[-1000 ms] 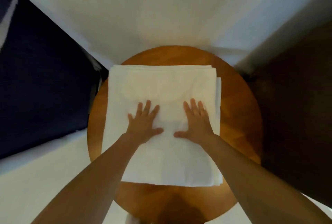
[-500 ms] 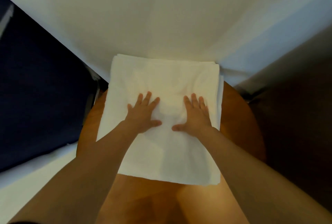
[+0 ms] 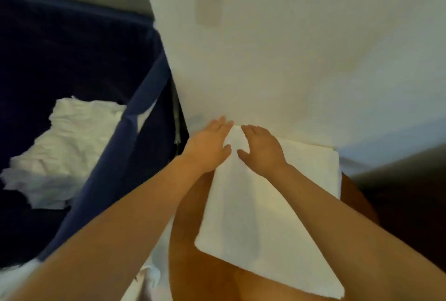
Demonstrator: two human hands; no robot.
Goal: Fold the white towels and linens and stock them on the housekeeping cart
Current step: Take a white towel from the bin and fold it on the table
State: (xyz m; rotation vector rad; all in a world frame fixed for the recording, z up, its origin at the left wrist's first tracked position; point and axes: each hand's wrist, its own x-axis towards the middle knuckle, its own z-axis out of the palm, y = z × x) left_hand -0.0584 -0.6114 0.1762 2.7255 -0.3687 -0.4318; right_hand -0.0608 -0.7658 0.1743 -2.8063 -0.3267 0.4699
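Item: folded white towel (image 3: pixel 253 216). Plain white cloth, folded to a flat rectangle of several layers; the layer edges show stacked along its far right side. The top face is smooth, with a slight ridge pinched up between the two hands.

Location: on the round wooden surface (image 3: pixel 185 240), lying from the far edge by the white wall (image 3: pixel 289 47) down toward the near edge, askew to it.

Left hand (image 3: pixel 207 148): flat on the towel's far left corner, fingers straight, grip slack, clasping nothing.

Right hand (image 3: pixel 261 151): flat on the towel just beside the left hand, fingers straight, grip likewise slack.

Adjacent: navy fabric hamper (image 3: pixel 72 47) off the surface's left edge, containing crumpled white linen (image 3: pixel 67 146). The view is somewhat blurred.
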